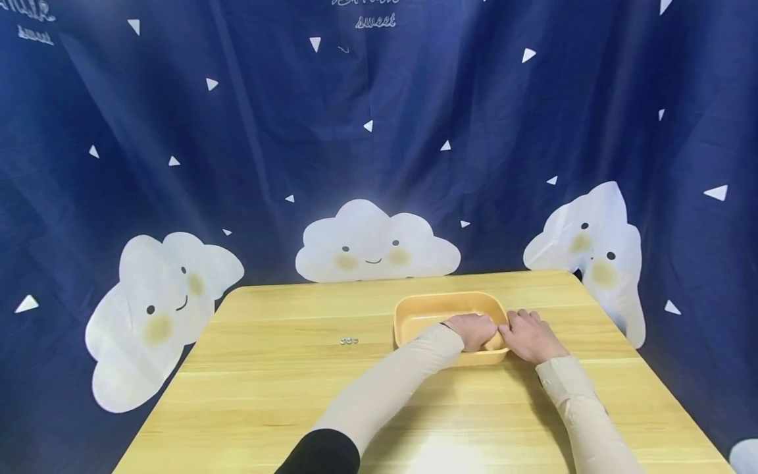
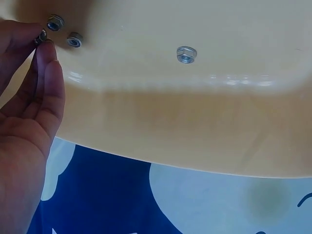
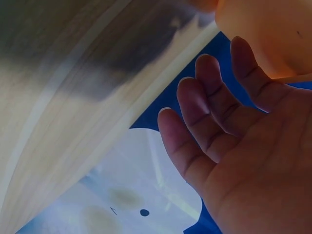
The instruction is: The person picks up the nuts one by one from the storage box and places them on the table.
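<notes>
Inside a yellow-orange plastic bin [image 1: 441,303], my left hand [image 1: 474,330] reaches down to the floor at the right end. In the left wrist view its thumb and fingertips pinch a small metal nut [image 2: 41,36]. Two more nuts lie right beside the fingertips, one nut [image 2: 55,22] just above the other nut [image 2: 74,40]. Farther along the bin floor is a single flanged nut [image 2: 186,54]. My right hand [image 1: 533,337] holds the bin's right rim, thumb over the edge. Its fingers [image 3: 192,100] curve loosely along the outside; the thumb is hidden in the right wrist view.
Left of the bin, a short row of small metal nuts [image 1: 349,341] lies on the wood-grain table [image 1: 284,395]. A dark blue curtain [image 1: 266,131] with clouds and white triangles hangs around the table's back and sides.
</notes>
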The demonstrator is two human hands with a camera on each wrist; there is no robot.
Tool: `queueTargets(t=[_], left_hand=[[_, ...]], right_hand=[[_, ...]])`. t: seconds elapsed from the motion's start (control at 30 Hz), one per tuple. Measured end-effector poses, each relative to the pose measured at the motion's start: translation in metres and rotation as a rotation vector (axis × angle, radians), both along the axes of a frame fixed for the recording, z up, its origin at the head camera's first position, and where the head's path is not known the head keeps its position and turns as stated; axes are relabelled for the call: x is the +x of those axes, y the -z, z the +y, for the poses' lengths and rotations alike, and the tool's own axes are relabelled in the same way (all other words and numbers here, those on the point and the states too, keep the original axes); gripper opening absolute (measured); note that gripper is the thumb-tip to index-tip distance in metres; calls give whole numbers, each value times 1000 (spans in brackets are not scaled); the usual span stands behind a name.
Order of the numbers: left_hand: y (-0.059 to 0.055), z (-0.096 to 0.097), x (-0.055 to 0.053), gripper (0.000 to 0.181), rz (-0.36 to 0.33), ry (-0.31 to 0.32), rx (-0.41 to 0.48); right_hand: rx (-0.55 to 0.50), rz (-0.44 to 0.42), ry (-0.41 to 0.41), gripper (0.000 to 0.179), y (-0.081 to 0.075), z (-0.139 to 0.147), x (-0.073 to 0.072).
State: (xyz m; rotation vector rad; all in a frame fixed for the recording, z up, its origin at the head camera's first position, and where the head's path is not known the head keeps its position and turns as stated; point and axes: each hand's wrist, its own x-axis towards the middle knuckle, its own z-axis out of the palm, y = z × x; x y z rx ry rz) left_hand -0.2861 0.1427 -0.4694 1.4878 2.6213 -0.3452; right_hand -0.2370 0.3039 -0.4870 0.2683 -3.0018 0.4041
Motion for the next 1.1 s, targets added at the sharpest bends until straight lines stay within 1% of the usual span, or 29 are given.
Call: queueTargets(t=[0.13,0.3,0.43,0.57,0.67,0.77,0.9,1.1], left_hand=[[-2,-2,1,19,-11,-11,1],[-6,-5,2,15,-7,-21,-6],[-8,-7,3,17,-17,-32,2],[-7,-11,2,20,-18,-17,4],[-8,-16,2,19,-11,2,11],[-10,-21,1,17,-15,5,13],[-13,-27,1,15,-26,-13,8],[-14,-36,1,17,-39,-21,19]], right_hand=[[-8,-15,-2,34,0,1,-1],[-14,-29,-1,36,0,2,-2],[-15,-44,-2,37,-1,1,-2],[-9,-53,-2,38,-3,0,-1],[-9,-53,-1,39,-3,0,-1],[-17,-47,-2,40,-3,-1,-1],[-23,-36,-7,39,-1,0,-1],[-28,-29,-15,39,1,0,-2]])
